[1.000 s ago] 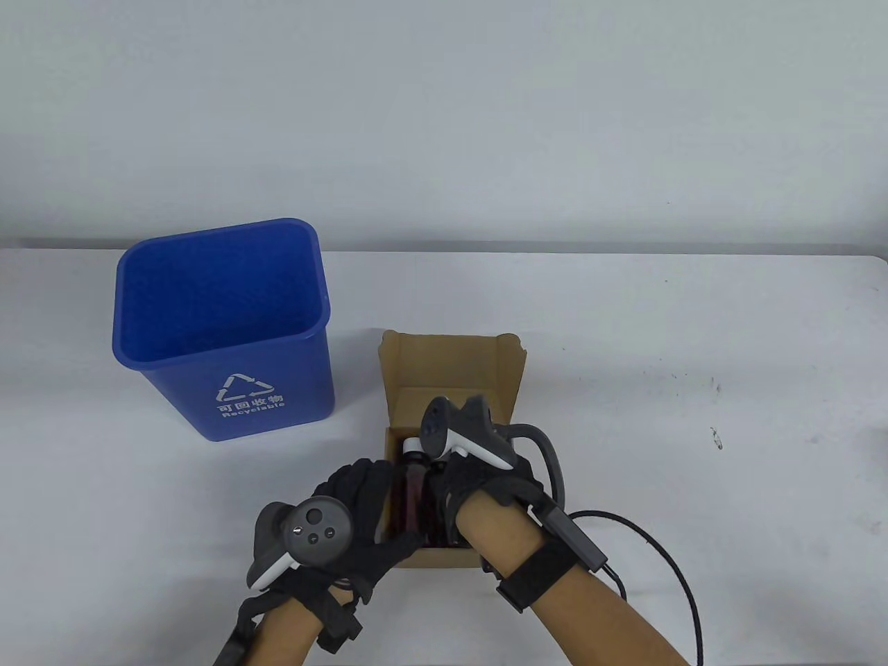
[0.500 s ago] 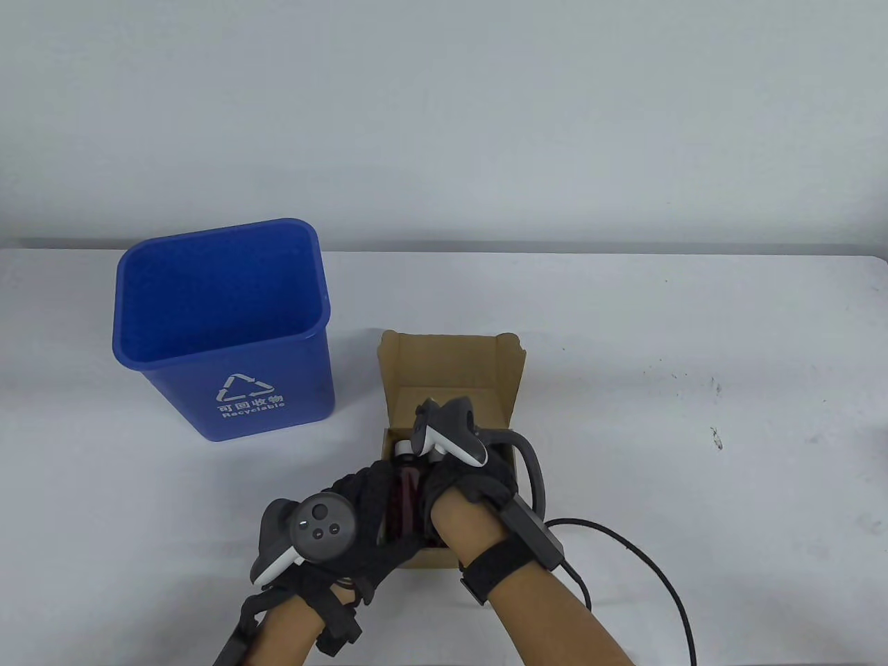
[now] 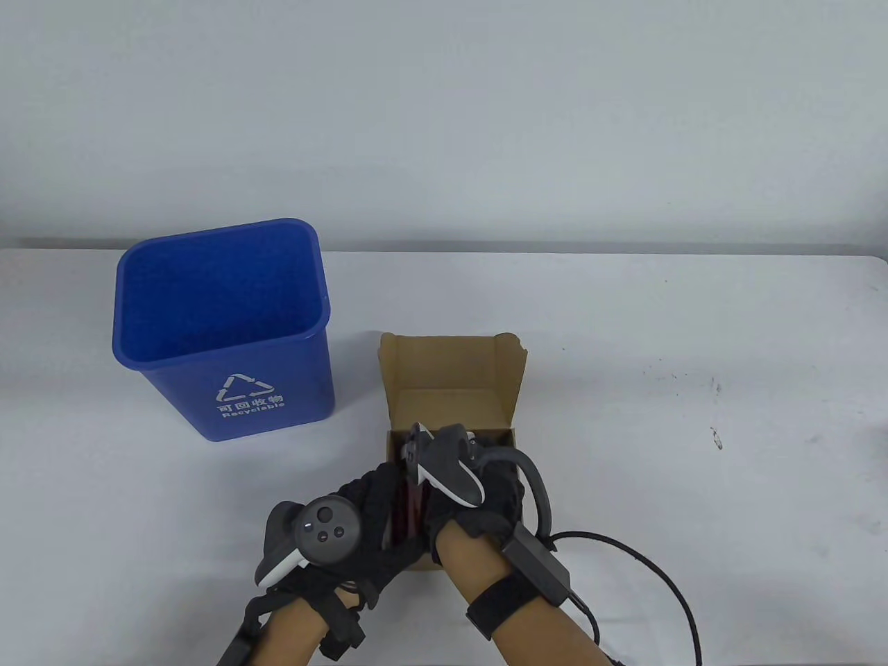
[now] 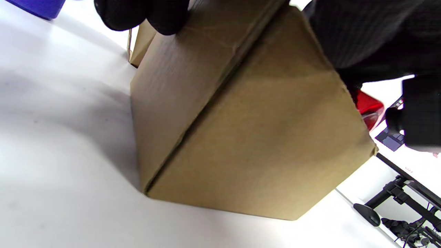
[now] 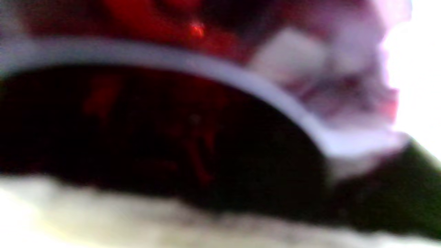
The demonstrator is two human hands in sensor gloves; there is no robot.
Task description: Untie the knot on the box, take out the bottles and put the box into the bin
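The white counter [image 3: 694,333] holds a big blue bin [image 3: 222,326] at the left. Just right of the bin sits the brown box [image 3: 451,378] with its lid flipped up at the back. The left hand [image 3: 361,517] holds the box's near left side, with fingers [image 4: 141,13] curled over the top edge. The right hand [image 3: 479,499] reaches down into the box. A dark red bottle [image 3: 411,503] lies inside, between both hands. I cannot tell if the right fingers grip it.

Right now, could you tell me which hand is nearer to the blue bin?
Left. The left hand rests on the cardboard box's bin-side wall, while the right hand reaches into the box, farther from the blue bin.
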